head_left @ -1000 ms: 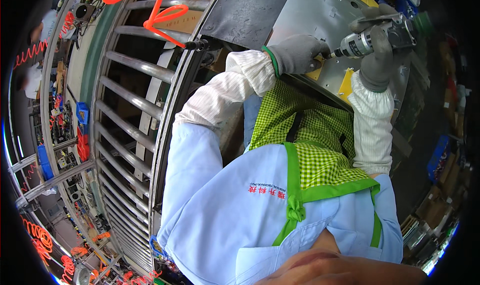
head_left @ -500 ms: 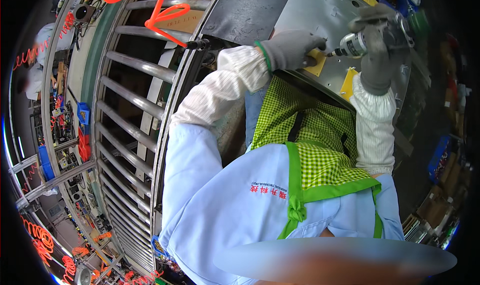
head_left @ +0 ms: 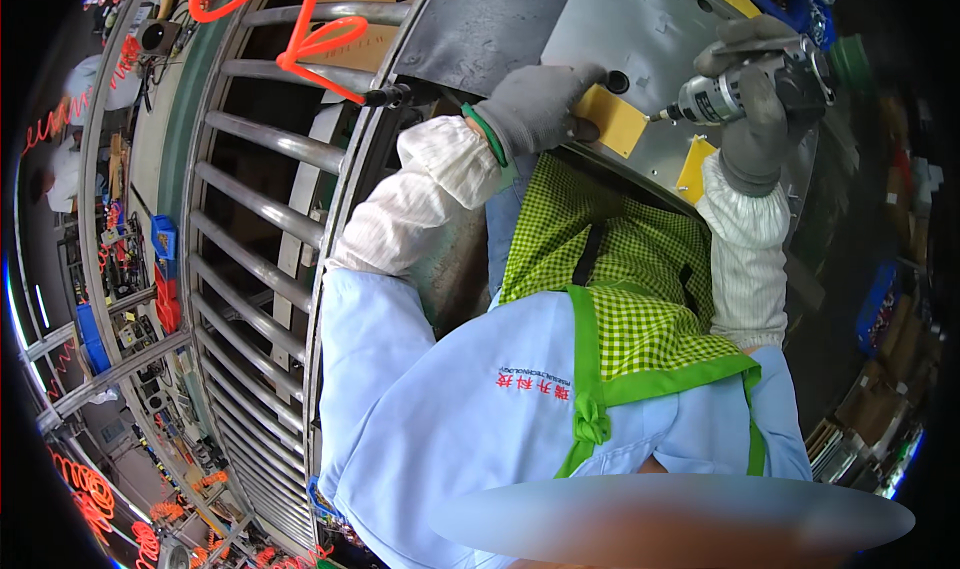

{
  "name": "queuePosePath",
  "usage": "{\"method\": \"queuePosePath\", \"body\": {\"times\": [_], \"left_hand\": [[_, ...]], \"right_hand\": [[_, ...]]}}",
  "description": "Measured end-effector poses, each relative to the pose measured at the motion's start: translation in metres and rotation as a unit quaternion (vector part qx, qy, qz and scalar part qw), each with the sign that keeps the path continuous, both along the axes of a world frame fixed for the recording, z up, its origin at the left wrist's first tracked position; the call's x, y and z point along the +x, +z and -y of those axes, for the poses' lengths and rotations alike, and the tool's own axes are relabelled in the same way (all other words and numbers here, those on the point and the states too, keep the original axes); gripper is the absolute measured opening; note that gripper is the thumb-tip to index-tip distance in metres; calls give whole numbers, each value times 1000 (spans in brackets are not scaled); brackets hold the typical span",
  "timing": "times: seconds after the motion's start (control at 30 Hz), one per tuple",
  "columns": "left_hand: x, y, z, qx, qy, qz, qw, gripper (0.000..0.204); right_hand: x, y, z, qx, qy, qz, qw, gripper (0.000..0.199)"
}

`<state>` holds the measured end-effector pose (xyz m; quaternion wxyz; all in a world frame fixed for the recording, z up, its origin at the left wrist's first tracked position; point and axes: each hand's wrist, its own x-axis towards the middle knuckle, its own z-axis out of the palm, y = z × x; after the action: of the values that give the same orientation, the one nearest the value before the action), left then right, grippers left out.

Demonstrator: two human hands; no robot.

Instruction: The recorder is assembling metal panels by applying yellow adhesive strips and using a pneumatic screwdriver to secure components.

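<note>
My left hand point(head_left: 540, 109), in a grey glove with a green cuff edge, holds the left end of a flat yellow plate point(head_left: 618, 125) between thumb and fingers. The plate lies over a grey sheet-metal panel point(head_left: 585, 34). My gloved right hand point(head_left: 752, 119) is wrapped round a power screwdriver point(head_left: 712, 99) held almost level. Its narrow tip points left, at the plate's right edge; whether they touch I cannot tell. A second yellow piece point(head_left: 694, 169) sits on the panel's near edge, close to my right wrist. A dark round hole point(head_left: 618, 81) shows beside my left fingertips.
To the left runs a metal roller conveyor point(head_left: 265, 139), with a coiled orange air hose point(head_left: 310, 44) hanging above it. A cardboard box point(head_left: 365, 14) lies beyond the rollers. Blue bins point(head_left: 790, 7) stand at the far right. Another person point(head_left: 95, 84) is at the far left.
My left hand has shifted left, and more of the yellow plate and the dark hole now show. The screwdriver stays in my right hand, its tip a little lower.
</note>
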<state>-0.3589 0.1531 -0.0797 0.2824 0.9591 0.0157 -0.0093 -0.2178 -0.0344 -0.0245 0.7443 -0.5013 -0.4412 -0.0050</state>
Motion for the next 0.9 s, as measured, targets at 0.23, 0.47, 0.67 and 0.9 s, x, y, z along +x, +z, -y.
{"method": "queuePosePath", "body": {"times": [0.23, 0.47, 0.67, 0.9], "left_hand": [[-2, -4, -4, -7, -26, -26, 999, 48], [-2, -6, -1, -38, -44, -27, 998, 46], [-2, -3, -5, 5, -29, -28, 999, 46], [-3, -5, -5, -11, -41, -11, 999, 44]], "right_hand": [[4, -8, 12, -1, 108, -54, 993, 44], [10, -12, 14, 54, 83, -85, 991, 36], [9, -13, 1, 74, 59, -63, 994, 43], [1, -1, -7, 41, -3, 2, 999, 39]]}}
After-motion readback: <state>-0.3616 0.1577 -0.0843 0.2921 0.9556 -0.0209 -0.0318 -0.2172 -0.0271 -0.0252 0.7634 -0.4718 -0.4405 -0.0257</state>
